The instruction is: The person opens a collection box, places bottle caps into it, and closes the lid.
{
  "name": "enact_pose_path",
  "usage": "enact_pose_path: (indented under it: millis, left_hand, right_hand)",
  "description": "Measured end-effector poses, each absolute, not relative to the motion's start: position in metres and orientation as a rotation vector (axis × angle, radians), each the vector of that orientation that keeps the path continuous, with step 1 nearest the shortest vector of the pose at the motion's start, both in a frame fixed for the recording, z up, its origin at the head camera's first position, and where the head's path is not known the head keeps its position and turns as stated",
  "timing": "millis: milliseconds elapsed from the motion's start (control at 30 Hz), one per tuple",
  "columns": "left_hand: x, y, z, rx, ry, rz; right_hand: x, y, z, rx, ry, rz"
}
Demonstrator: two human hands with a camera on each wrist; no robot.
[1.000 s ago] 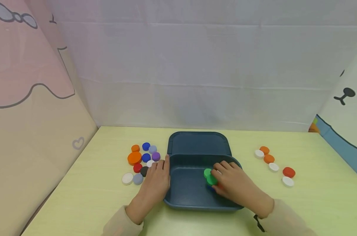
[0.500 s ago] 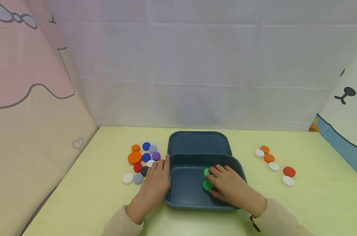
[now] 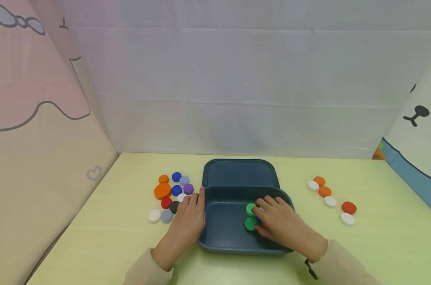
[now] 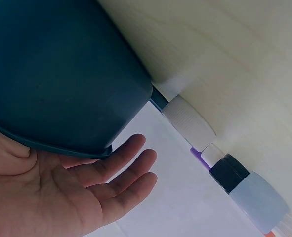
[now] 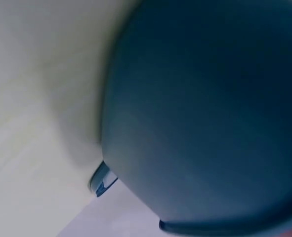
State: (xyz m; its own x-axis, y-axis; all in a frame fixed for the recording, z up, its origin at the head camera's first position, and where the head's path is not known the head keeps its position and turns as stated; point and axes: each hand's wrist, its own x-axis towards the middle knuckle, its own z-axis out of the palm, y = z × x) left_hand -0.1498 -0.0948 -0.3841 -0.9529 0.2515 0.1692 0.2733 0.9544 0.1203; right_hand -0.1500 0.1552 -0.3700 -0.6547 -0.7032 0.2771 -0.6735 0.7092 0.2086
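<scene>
In the head view, a dark blue open box (image 3: 222, 221) stands mid-table. My left hand (image 3: 190, 219) rests along its left rim with fingers extended; the left wrist view shows those fingers (image 4: 118, 168) outside the box wall. My right hand (image 3: 281, 221) is inside the box at the right. An upper green bottle cap (image 3: 250, 209) and a lower green bottle cap (image 3: 251, 224) lie by its fingertips. Part of a blue bottle cap (image 3: 258, 220) shows between right thumb and fingers; whether they pinch it is hidden. The right wrist view shows mostly the box's outer wall (image 5: 200, 123).
Left of the box lie several bottle caps, including a large orange cap (image 3: 163, 191) and a purple cap (image 3: 188, 189). Several orange, white and red caps, among them a red cap (image 3: 349, 208), lie to the right. The box lid (image 3: 241, 173) lies behind the box.
A green cap held in my right hand has been set on the box floor below the other green cap. That hand has shifted slightly right, uncovering a blue cap. The left hand stays put.
</scene>
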Motion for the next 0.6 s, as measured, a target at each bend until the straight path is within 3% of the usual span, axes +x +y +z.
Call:
enact_pose_path:
  millis: [600]
  left_hand:
    - [-0.149, -0.096, -0.383, -0.409, -2.92, -0.184]
  right_hand:
    - [-0.154, 0.199, -0.345, 0.831, -2.538, -0.109]
